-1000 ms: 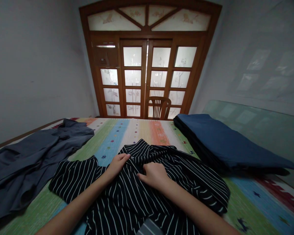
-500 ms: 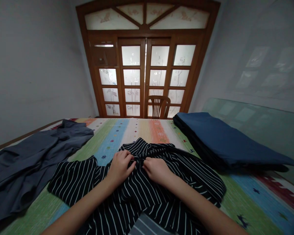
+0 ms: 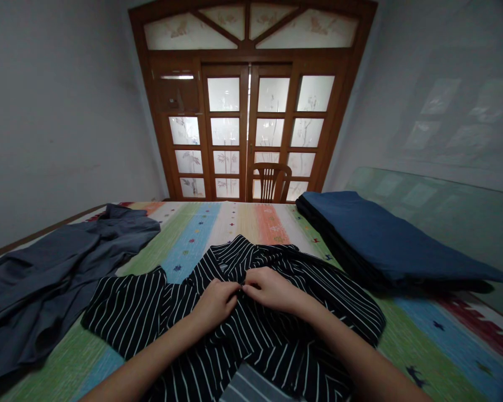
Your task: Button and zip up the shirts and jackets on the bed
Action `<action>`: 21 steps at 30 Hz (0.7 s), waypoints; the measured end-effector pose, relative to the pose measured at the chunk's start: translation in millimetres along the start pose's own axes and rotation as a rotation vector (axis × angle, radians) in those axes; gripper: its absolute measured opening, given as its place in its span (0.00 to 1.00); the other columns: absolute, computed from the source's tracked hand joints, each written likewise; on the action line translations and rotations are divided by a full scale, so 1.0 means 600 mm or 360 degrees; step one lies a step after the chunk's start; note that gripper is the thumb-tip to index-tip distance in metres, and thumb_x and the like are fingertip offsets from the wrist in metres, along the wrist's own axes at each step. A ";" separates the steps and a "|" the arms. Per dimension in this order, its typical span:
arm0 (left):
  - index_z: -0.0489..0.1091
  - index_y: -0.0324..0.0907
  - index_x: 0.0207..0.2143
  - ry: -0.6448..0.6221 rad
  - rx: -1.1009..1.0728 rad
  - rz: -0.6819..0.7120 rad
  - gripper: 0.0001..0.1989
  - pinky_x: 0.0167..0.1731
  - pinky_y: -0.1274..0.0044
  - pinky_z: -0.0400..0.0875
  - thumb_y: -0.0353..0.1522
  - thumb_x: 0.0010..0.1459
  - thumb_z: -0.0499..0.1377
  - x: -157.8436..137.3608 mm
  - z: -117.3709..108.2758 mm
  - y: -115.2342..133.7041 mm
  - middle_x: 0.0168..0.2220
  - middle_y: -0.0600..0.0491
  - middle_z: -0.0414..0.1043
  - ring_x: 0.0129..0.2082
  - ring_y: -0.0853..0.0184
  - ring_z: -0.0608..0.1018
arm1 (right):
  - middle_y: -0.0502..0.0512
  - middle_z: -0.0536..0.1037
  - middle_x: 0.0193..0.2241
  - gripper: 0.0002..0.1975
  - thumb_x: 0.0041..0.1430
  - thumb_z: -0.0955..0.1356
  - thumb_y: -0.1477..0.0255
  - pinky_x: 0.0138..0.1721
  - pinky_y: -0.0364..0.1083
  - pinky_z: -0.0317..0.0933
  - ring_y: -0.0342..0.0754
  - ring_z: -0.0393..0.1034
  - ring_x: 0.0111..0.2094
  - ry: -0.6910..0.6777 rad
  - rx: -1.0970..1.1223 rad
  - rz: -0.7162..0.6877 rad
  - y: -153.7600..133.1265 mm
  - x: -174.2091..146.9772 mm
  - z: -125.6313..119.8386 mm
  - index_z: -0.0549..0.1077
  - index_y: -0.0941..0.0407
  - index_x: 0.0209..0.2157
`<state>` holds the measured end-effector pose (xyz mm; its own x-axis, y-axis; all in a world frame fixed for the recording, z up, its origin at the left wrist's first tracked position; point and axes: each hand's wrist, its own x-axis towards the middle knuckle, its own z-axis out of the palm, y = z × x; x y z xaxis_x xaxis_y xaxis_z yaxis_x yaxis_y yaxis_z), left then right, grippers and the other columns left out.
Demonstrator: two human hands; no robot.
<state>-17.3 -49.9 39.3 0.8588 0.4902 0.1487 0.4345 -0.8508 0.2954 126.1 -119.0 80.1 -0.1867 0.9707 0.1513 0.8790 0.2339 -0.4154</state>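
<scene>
A black shirt with white stripes (image 3: pixel 180 357) lies spread before me, its collar (image 3: pixel 237 251) pointing away and a sleeve out to each side. Just below the collar, my left hand (image 3: pixel 218 301) pinches the front of the shirt between thumb and fingers. Close against it, my right hand (image 3: pixel 270 287) pinches the cloth at the same spot, fingertips nearly touching the left ones. Whatever small part sits between the fingertips is too hidden to make out. A grey underside patch of the cloth (image 3: pixel 255 385) shows at the bottom.
A multicoloured striped cloth (image 3: pixel 197 229) covers the table. On the left lies a crumpled dark grey garment (image 3: pixel 67 273). Folded blue and black clothes (image 3: pixel 373 234) are stacked on the right, beside a pale green panel (image 3: pixel 436 195). A wooden chair (image 3: pixel 270 173) stands beyond the far edge.
My left hand has moved slightly down and right along the shirt front, its fingertips now meeting the right hand's. The right hand has shifted only a little. The collar shows more.
</scene>
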 end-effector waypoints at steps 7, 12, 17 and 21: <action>0.68 0.40 0.29 -0.0130 -0.0424 -0.0141 0.14 0.30 0.76 0.62 0.26 0.47 0.44 -0.002 -0.002 -0.003 0.27 0.52 0.71 0.28 0.66 0.71 | 0.44 0.59 0.17 0.12 0.51 0.61 0.76 0.23 0.38 0.47 0.38 0.53 0.21 -0.0115 0.0534 0.0023 0.031 0.010 0.007 0.58 0.58 0.16; 0.67 0.39 0.27 -0.0285 -0.1115 -0.0181 0.11 0.33 0.77 0.62 0.29 0.47 0.46 0.000 -0.008 0.000 0.28 0.55 0.69 0.30 0.68 0.70 | 0.44 0.57 0.17 0.13 0.54 0.59 0.73 0.22 0.39 0.46 0.38 0.51 0.21 -0.0234 0.0701 0.0135 0.057 0.017 0.027 0.57 0.58 0.17; 0.64 0.38 0.29 -0.0334 -0.1485 -0.0401 0.16 0.36 0.75 0.61 0.41 0.51 0.47 0.000 0.001 0.001 0.29 0.54 0.66 0.32 0.68 0.68 | 0.44 0.57 0.17 0.12 0.53 0.59 0.72 0.22 0.39 0.46 0.38 0.51 0.21 -0.0289 0.0730 0.0147 0.066 0.020 0.047 0.58 0.58 0.18; 0.63 0.39 0.29 -0.0295 -0.1535 -0.0445 0.15 0.38 0.75 0.59 0.42 0.51 0.47 0.003 0.004 0.001 0.31 0.54 0.64 0.34 0.67 0.66 | 0.44 0.58 0.17 0.12 0.53 0.59 0.73 0.23 0.39 0.46 0.38 0.51 0.21 -0.0285 0.0743 0.0149 0.070 0.021 0.055 0.59 0.58 0.18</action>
<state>-15.0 -49.7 37.7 0.8241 0.5414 -0.1663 0.2926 -0.1555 0.9435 146.0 -95.4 34.9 -0.2245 0.9734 -0.0448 0.6134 0.1054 -0.7827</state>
